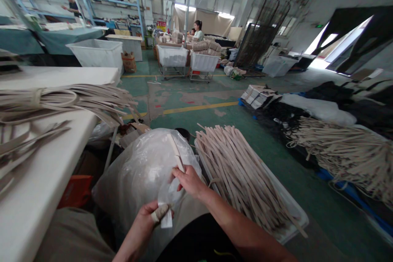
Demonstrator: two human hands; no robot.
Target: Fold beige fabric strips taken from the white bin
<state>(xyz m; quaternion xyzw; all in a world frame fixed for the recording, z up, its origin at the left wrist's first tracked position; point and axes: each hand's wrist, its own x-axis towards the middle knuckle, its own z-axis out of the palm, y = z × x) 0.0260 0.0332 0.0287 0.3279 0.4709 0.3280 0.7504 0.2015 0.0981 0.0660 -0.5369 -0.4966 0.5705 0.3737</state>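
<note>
My right hand (188, 180) is closed on a thin beige strap (175, 152) that sticks up in front of a bulging clear plastic bag (141, 172) on my lap. My left hand (150, 215), its thumb wrapped in tape, pinches the lower end of the same strap together with a fold of the bag's plastic. To the right of my hands a shallow white tray (291, 208) holds a thick pile of beige straps (239, 168).
A white table (46, 180) at the left carries bundles of straps (61, 100). Another heap of straps (346, 153) lies on the floor at the right, beside dark bags. White bins (96, 52) and carts stand further back, where other people work.
</note>
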